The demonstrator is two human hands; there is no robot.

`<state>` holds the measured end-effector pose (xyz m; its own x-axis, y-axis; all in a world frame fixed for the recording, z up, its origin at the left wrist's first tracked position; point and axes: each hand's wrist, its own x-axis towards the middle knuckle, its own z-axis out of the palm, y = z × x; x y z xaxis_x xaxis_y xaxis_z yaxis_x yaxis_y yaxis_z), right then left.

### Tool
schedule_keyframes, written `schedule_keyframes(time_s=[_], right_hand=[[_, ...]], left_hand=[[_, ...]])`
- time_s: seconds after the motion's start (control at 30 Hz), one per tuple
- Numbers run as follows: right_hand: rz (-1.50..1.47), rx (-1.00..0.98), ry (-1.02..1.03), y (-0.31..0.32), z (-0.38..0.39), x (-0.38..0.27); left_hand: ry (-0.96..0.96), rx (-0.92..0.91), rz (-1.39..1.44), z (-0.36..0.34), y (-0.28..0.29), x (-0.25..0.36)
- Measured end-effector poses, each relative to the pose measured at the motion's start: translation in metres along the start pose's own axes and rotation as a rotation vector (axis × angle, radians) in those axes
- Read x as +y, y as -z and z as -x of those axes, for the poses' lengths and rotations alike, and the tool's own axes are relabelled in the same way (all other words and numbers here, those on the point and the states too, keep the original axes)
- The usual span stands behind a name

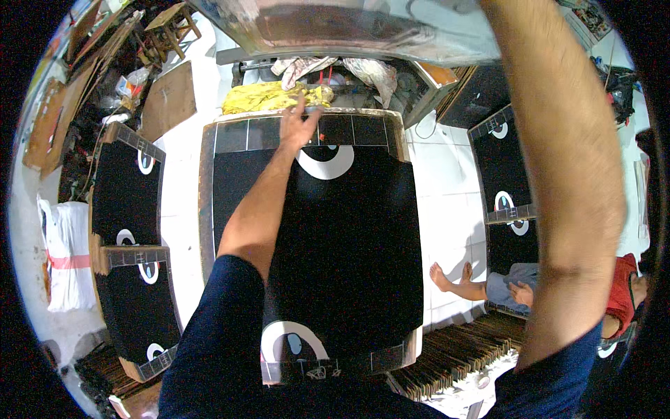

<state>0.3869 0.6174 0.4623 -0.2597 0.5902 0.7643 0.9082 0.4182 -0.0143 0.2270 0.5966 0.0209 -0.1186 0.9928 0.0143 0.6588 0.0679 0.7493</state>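
By the yellow cloth, the left hand is loosely spread at the far end of the black sheet, mid-bench. A soft, flat touch should keep the sheet smooth. The right arm reaches up; the right hand is out of sight, so its grip can't be told.

A head-worn fisheye looks down from near above the black panel; the view's rim seems murky.
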Motion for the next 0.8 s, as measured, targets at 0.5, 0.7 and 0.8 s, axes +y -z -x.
schedule_keyframes(time_s=[0.5,0.7,0.8], right_hand=[[-0.264,-0.032,-0.162,-0.015,0.39,-0.105],[-0.171,-0.3,-0.133,-0.13,0.402,-0.06],[-0.096,-0.449,-0.105,-0.172,0.402,-0.053]], left_hand=[[0.735,0.228,1.566,0.339,0.132,0.05],[0.906,0.208,1.131,0.371,0.075,-0.047],[0.314,0.421,0.173,0.383,0.067,-0.07]])
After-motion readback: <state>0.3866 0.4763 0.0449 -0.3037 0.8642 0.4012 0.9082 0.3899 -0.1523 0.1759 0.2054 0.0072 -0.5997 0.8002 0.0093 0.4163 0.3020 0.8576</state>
